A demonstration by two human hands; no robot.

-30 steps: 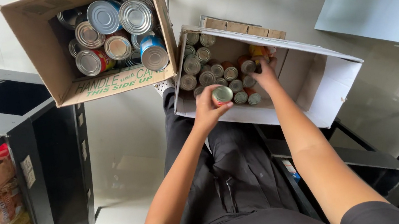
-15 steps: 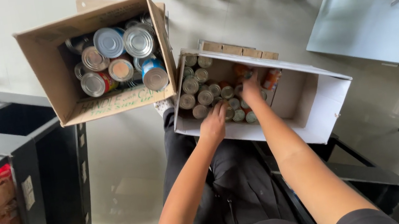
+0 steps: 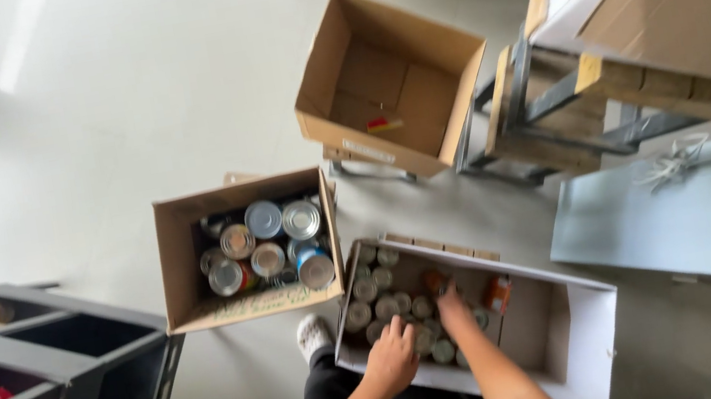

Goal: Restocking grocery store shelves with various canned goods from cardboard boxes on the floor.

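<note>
Both hands are down inside the white box (image 3: 581,340), which sits on the floor just in front of the person's knees. The left hand (image 3: 392,357) rests on the small cans (image 3: 383,305) packed upright in the box's left half, so the tops face up at the fingers; its fingers curl downward, but what they grip, if anything, I cannot tell. The right hand (image 3: 453,308) reaches slightly farther in, toward the orange-labelled cans (image 3: 496,293), fingers together and pointing away. Both are about equally near. The can under each palm is hidden, and the frame cuts off the box's near edge. A brown box (image 3: 182,257) of larger cans stands just to the left.
</note>
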